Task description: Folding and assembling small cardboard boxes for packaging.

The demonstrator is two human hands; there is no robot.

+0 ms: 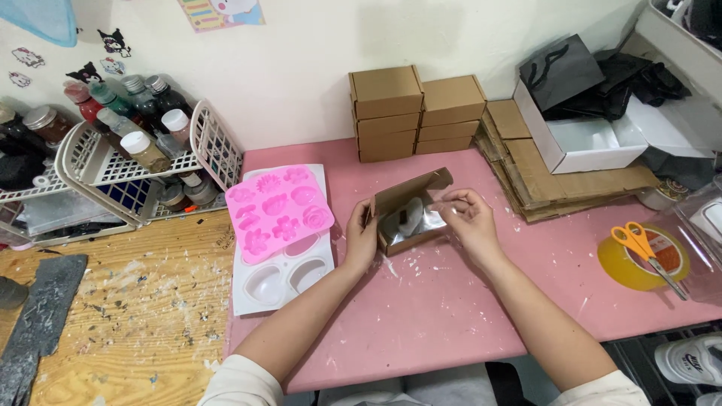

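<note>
A small open brown cardboard box [402, 197] stands on the pink table top [451, 316], tilted toward me, with a clear plastic-wrapped item [412, 219] inside it. My left hand [361, 237] grips the box's left side. My right hand [468, 218] pinches the clear wrapping at the box's right edge. The box's lid flap stands up behind the hands.
A pink flower mould [277, 210] lies on a white mould [282, 274] at left. Stacked brown boxes [415, 113] and flat cardboard [556, 177] sit at the back. Scissors [647, 248] rest on a tape roll [639, 263] at right. A white rack of bottles [135, 162] stands far left.
</note>
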